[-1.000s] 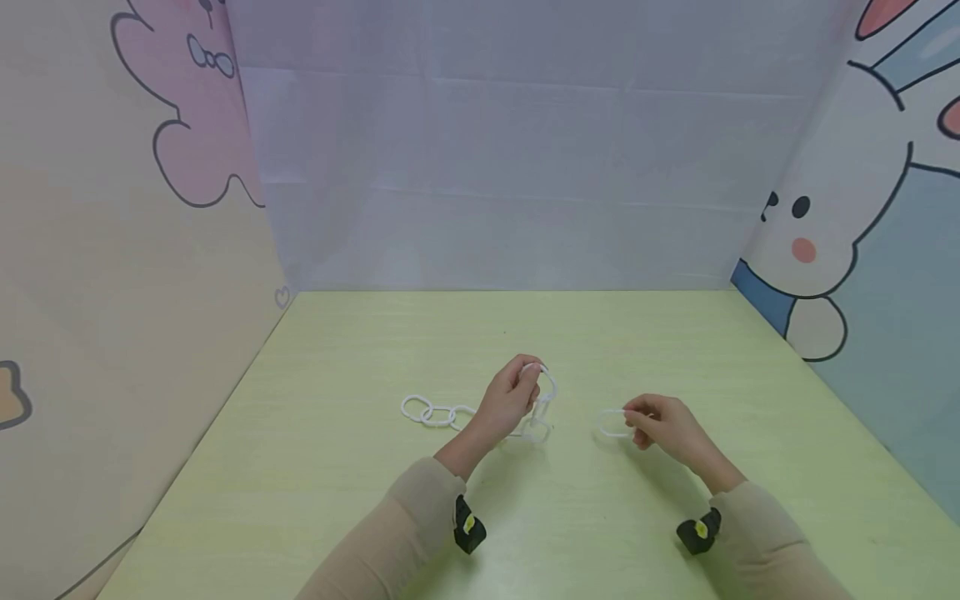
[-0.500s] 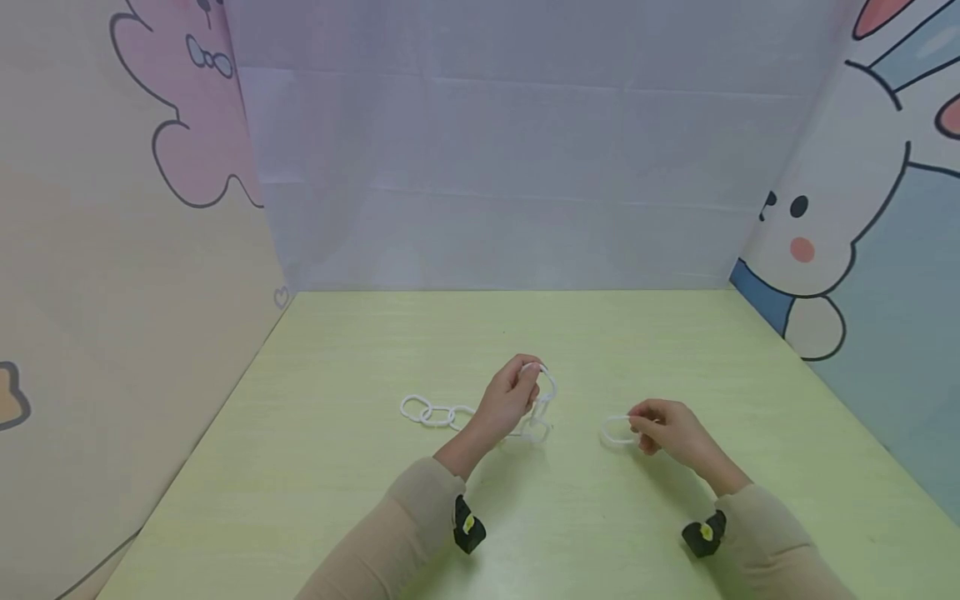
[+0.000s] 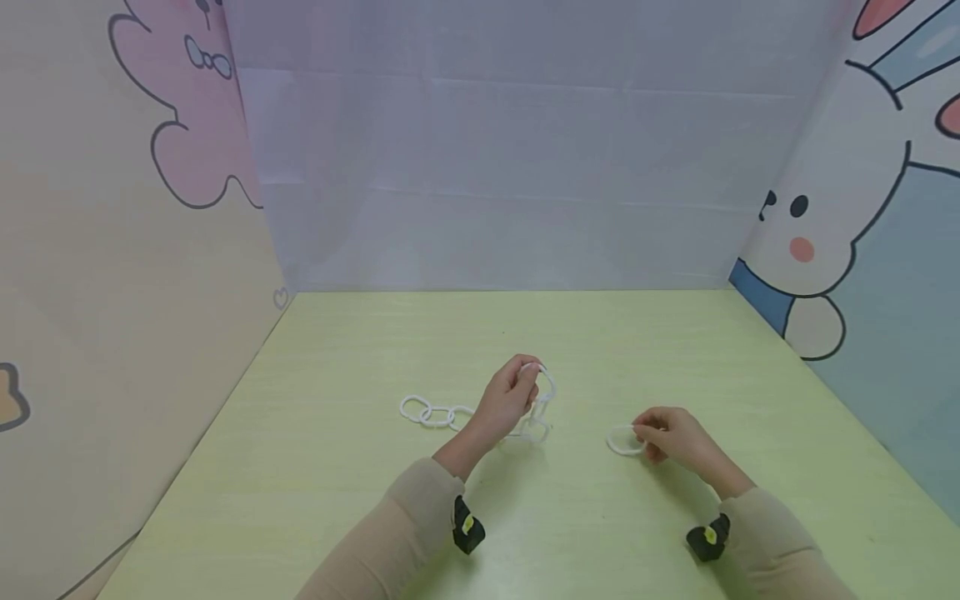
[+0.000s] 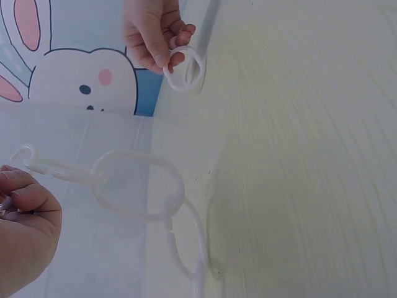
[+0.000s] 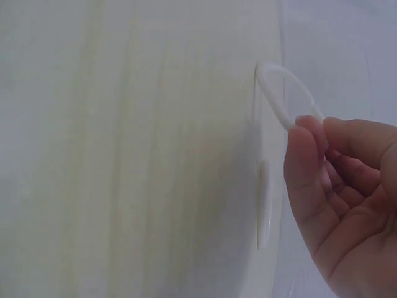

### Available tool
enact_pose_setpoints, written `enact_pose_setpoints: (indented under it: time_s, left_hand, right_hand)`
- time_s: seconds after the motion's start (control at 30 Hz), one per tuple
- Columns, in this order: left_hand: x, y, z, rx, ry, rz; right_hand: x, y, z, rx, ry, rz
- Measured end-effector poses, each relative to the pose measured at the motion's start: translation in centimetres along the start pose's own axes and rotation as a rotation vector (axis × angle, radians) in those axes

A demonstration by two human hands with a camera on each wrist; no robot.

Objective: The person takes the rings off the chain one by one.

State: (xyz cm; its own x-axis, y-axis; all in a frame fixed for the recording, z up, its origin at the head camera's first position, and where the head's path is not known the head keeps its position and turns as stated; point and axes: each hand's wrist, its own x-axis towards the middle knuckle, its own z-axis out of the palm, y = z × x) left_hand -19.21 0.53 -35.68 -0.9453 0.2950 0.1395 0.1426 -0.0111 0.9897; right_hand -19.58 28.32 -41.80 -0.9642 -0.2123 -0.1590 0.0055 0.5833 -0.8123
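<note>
A chain of white plastic links [image 3: 439, 425] lies partly on the table, its right end raised. My left hand [image 3: 504, 402] pinches the raised end link between thumb and fingers, and more links hang below it in the left wrist view. The left forearm hides the chain's middle. To the right, my right hand [image 3: 672, 435] pinches a single white link [image 5: 273, 99] by one side, apart from the chain and low over the table. Beneath that link, in the right wrist view, a white rod-like piece [image 5: 264, 205] shows on the tabletop.
The pale yellow-green table [image 3: 360, 517] reaches back to a plain whitish sheet [image 3: 510, 167]. A panel with a cartoon rabbit [image 3: 825, 217] stands at the right, and another with a pink figure [image 3: 206, 133] at the left. Black wrist cameras sit on both cuffs.
My right hand has moved a little right and toward me with its link, which now tilts lower and shows more of its loop. The left hand and chain have stayed put.
</note>
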Motion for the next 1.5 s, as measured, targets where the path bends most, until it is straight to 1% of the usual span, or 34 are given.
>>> enact_pose_setpoints:
  time_s: [0.13,0.37,0.53,0.77,0.93,1.13,1.37,1.5]
  left_hand:
    - [0.0,0.0,0.0,-0.007,-0.004,0.0]
    - [0.1,0.0,0.0,-0.011,-0.002,0.003]
    - [0.1,0.0,0.0,-0.011,-0.001,0.001]
    - [1.4,-2.9,-0.2,-0.018,0.011,0.023]
    - [1.5,-3.0,-0.1,-0.019,0.012,0.018]
    - [1.5,-2.7,-0.1,-0.033,-0.01,0.007]
    - [0.3,-0.1,0.0,-0.027,-0.015,0.011]
    - [0.1,0.2,0.1,-0.029,-0.015,0.011]
  right_hand:
    - [0.0,0.1,0.0,-0.026,0.001,0.015]
    - [-0.2,0.2,0.2,-0.195,0.011,0.007]
    - [-0.3,0.1,0.3,-0.265,0.014,-0.007]
    - [-0.3,0.0,0.1,-0.364,0.01,-0.068]
    - [-0.3,0.0,0.1,-0.386,-0.009,-0.07]
    - [-0.3,-0.2,0.1,-0.419,-0.016,-0.106]
    - [-0.3,-0.2,0.1,-0.444,-0.02,-0.113]
    - [-0.3,-0.2,0.0,-0.439,-0.025,-0.12]
